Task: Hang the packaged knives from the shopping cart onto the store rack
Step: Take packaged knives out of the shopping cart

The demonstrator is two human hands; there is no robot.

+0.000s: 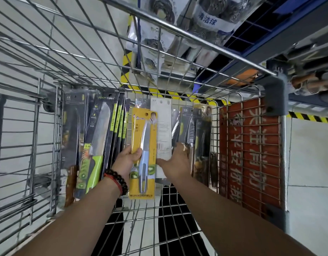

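Nearest us, both forearms reach down into the shopping cart. Our left hand pinches a yellow-carded knife by its lower half, thumb across the front, the card upright and lifted clear of the others. Just beside it our right hand curls round the edge of a white-backed pack standing among the remaining packaged knives along the cart's far wall. We judge this the picking step. Next, the yellow card's hang hole must meet a hook on the store rack beyond.
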